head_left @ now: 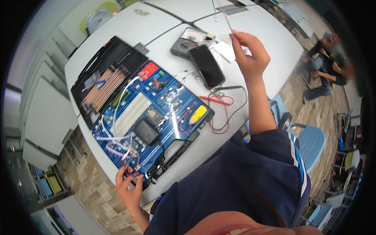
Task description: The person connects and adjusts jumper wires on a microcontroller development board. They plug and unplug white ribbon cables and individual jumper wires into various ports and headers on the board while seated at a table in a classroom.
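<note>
Electronics kit board (166, 132), blue and crowded with parts, lies in an opened case on a white table (278, 49), seen from the head camera. Left hand (131, 192), fingers spread, reaches its near-left corner among wires (131, 155), grip unclear; right hand (251, 55), raised beyond a phone (206, 66), pinches a thin strip (225, 16).

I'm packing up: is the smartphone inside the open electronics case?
No, the smartphone lies outside the open electronics case, right by the multimeter.
</note>
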`<action>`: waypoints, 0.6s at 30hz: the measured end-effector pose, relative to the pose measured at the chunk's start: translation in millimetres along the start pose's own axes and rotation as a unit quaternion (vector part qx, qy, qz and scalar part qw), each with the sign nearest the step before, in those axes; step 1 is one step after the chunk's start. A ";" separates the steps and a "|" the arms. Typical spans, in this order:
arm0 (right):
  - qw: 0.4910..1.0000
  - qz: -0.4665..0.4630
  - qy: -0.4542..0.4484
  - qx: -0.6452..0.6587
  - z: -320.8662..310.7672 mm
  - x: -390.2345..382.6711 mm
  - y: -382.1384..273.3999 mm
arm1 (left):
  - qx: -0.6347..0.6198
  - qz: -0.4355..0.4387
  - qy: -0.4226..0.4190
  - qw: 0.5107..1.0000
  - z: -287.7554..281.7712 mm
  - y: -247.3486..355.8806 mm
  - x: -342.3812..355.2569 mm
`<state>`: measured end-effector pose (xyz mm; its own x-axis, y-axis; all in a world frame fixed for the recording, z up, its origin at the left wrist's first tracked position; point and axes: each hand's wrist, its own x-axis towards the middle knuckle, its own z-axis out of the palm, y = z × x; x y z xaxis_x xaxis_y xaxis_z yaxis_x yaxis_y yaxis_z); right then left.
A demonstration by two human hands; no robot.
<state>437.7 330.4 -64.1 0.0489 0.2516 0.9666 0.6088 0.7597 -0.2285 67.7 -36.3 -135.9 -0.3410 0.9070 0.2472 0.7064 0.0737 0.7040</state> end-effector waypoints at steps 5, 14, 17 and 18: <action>0.983 -0.004 -0.184 -0.005 14.9 -49.9 -19.7 | 0.042 -0.013 0.014 0.999 3.7 12.1 -1.2; 0.895 0.049 -0.441 -0.046 11.1 -66.7 -52.3 | 0.050 0.005 -0.014 0.999 7.9 15.9 4.5; 0.928 0.042 -0.363 0.079 18.2 -64.2 -74.9 | 0.051 0.014 -0.022 0.998 7.1 6.2 1.5; 0.924 0.047 -0.357 0.128 17.6 -65.8 -88.0 | 0.048 0.012 -0.029 0.998 7.6 4.4 4.0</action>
<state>366.9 257.5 -109.6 -0.4983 0.5855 0.6395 0.4170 0.8085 -0.4153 74.1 -29.2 -136.8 -0.2878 0.9315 0.2225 0.7708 0.0874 0.6311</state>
